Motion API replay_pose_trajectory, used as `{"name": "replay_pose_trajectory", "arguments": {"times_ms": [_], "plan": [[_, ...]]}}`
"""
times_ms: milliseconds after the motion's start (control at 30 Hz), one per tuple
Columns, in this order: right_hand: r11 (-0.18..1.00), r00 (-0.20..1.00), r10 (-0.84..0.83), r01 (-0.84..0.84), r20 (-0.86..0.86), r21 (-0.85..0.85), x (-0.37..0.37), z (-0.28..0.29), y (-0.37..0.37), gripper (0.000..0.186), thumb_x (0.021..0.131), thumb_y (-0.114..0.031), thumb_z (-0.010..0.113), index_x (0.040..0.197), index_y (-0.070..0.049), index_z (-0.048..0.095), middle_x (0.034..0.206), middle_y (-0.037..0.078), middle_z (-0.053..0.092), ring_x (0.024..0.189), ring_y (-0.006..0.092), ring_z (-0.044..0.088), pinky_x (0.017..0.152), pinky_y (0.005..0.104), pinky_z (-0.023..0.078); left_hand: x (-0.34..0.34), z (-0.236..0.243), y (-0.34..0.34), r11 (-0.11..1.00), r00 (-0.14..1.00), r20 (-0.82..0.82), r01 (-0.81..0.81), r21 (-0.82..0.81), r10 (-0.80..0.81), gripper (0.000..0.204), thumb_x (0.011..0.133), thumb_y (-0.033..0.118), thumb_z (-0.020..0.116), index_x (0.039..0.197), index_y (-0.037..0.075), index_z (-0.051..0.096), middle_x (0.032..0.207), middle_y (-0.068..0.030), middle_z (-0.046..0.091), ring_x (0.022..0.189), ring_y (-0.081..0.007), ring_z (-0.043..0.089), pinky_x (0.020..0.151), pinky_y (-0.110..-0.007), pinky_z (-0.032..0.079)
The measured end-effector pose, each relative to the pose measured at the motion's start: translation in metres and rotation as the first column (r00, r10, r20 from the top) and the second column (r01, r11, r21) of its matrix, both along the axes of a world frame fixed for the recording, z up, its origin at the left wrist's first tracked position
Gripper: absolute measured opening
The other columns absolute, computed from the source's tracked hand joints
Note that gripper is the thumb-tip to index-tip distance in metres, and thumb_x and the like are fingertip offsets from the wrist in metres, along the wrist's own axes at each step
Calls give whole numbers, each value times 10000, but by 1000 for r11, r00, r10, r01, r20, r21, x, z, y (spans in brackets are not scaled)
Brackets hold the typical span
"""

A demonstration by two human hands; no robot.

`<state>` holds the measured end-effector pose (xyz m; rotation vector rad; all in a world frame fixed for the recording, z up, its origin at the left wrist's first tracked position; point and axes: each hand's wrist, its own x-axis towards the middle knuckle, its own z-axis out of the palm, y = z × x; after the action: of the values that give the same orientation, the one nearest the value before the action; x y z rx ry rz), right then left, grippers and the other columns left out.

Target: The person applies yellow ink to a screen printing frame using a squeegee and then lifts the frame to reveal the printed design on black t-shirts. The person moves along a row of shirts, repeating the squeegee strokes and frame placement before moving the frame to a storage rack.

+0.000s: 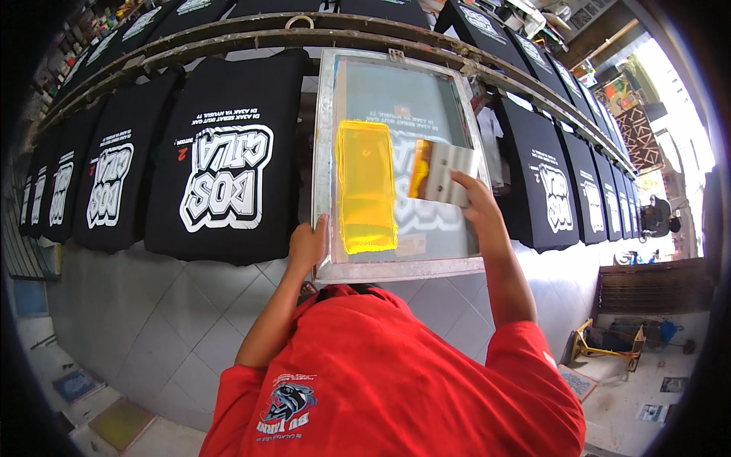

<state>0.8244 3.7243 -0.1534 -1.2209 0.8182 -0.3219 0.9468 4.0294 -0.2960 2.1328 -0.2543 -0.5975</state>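
Note:
A screen-printing frame [403,270] with a pale metal rim lies in front of me, over a black T-shirt whose white print shows dimly through the mesh. A tall yellow rectangle [365,186] covers the left part of the mesh. My left hand [307,247] grips the frame's left side near its front corner; its fingers are partly hidden. Above the right part of the mesh, my right hand [477,201] is closed on a squeegee [443,174]. Its holder is grey, and yellow ink coats its left edge. Whether it touches the mesh I cannot tell.
Black T-shirts with white prints, such as one shirt [221,152] at left and another [544,179] at right, are spread in a row. A long rail [244,44] runs behind them, with more shirts beyond. A roll of tape [299,22] sits on the rail. Tiled floor [164,305] lies below.

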Motion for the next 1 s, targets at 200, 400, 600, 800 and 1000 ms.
{"name": "replay_pose_trajectory", "arguments": {"times_ms": [200, 400, 600, 800, 1000], "plan": [[980, 971, -198, 191, 132, 60, -98, 13, -95, 420, 805, -197, 643, 1143, 14, 511, 1001, 111, 615, 871, 224, 627, 790, 360, 515, 3, 60, 9, 998, 997, -81, 4, -56, -9, 601, 884, 479, 445, 706, -74, 596, 656, -255, 593, 703, -415, 610, 642, -455, 452], [969, 965, -227, 237, 134, -66, -129, 19, -132, 385, 814, -202, 628, 1122, 3, 523, 990, 108, 622, 847, 235, 634, 766, 318, 524, 10, 56, 19, 991, 999, -50, 3, -135, -10, 594, 887, 476, 442, 763, -83, 602, 691, -271, 596, 740, -432, 608, 655, -459, 455], [950, 937, -308, 295, 166, 100, -147, -20, -124, 384, 843, -239, 596, 1149, -20, 520, 1072, 106, 613, 961, 258, 605, 859, 394, 492, 21, 75, 38, 980, 1000, -17, 16, -198, -19, 564, 880, 444, 449, 752, -83, 603, 692, -300, 579, 753, -454, 588, 671, -480, 455], [952, 906, -305, 288, 294, 102, -122, -3, 6, 454, 866, -229, 540, 1248, -8, 436, 1164, 140, 561, 1059, 289, 560, 924, 441, 453, 72, 70, 146, 970, 999, -22, 38, -238, -44, 519, 884, 422, 444, 816, -63, 619, 724, -282, 593, 767, -444, 590, 677, -462, 459], [965, 868, -257, 251, 426, 71, -48, -85, 131, 235, 843, -198, 569, 1035, -67, 603, 1020, 69, 627, 947, 208, 605, 856, 388, 476, 176, 66, 314, 994, 999, 51, -8, -113, 14, 420, 911, 334, 471, 837, -53, 617, 680, -155, 618, 639, -218, 586, 607, -391, 442]]}}
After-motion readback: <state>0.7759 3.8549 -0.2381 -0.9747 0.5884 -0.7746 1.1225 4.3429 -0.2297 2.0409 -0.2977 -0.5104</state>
